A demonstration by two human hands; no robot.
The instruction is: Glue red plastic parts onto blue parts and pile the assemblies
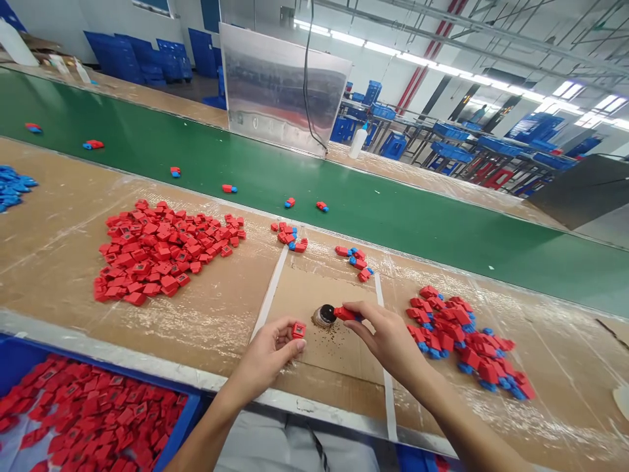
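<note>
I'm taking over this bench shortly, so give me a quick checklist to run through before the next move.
Left hand holding the red square part: ok.
Right hand holding the red part with a blue end: ok.
That part's red end touching the dark round pot: ok.
Cardboard sheet free of spills: not ok, brown specks lie around the pot.
Pot's contents: cannot tell.
Blue crate of red parts beside the bench: ok.
</note>
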